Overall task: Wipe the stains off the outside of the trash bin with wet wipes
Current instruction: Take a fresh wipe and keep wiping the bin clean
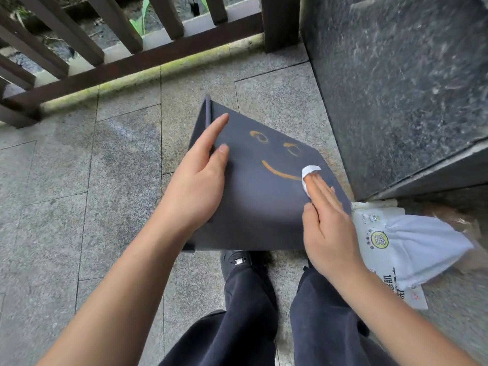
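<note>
We see the dark trash bin [253,202] tipped on its side on the stone floor [105,159], just beside a dark stone wall [396,88]. An orange smiley face [280,157] is drawn on its upturned side. Our left hand [200,180] rests flat on the bin near its rim, fingers straight and relaxed, gripping nothing. Our right hand [327,225] presses a white wet wipe [307,178] against the bin with straight fingers, right at the end of the smile's curve. A pack of wipes [383,249] lies on the floor just right of the bin. A brown wooden railing [105,48] stands beyond.
</note>
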`<state>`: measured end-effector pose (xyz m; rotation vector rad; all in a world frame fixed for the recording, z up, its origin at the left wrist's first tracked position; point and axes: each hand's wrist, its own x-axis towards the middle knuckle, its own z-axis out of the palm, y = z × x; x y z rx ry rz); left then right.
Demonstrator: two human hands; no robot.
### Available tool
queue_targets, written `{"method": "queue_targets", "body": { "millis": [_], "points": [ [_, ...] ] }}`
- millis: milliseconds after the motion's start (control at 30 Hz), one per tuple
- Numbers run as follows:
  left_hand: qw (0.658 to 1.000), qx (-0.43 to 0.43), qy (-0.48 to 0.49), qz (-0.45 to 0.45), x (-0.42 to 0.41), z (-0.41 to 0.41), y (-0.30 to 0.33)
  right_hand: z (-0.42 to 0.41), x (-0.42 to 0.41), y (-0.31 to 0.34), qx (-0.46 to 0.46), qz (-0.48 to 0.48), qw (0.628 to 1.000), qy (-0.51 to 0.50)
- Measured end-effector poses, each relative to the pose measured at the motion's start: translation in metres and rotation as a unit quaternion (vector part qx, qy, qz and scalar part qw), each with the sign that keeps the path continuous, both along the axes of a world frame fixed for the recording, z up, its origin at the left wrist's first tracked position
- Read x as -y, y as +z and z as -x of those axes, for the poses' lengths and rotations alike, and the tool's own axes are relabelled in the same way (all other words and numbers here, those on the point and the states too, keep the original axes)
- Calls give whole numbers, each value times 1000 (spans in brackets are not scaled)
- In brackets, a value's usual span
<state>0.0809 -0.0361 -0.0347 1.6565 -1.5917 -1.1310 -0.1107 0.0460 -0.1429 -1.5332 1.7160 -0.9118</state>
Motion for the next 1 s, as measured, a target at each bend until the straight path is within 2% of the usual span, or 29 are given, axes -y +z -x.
{"method": "queue_targets", "body": {
  "millis": [167,267,400,467,633,833,1000],
  "points": [
    [1000,7,-9,-15,-1,-4,-4,0,-2,1,7,-8,1000,8],
    [1000,-3,-15,-25,-4,-13,-3,11,0,-5,34,-6,998,-47],
    [999,3,3,-35,-8,-32,-7,49,8,-20,35,-127,980,-150],
    [999,10,29,-45,-7,-35,-8,59,11,-23,21,-145,982,-118],
    [997,-1,56,-59,-3,-31,-9,48,18,-23,-47,-111,993,12],
    [986,-77,90,-115,12,-23,-5,48,34,-24,-85,-97,991,47],
    [992,-28,79,-91,12,-13,-12,42,41,-22,-112,-128,984,50]
  ]
}}
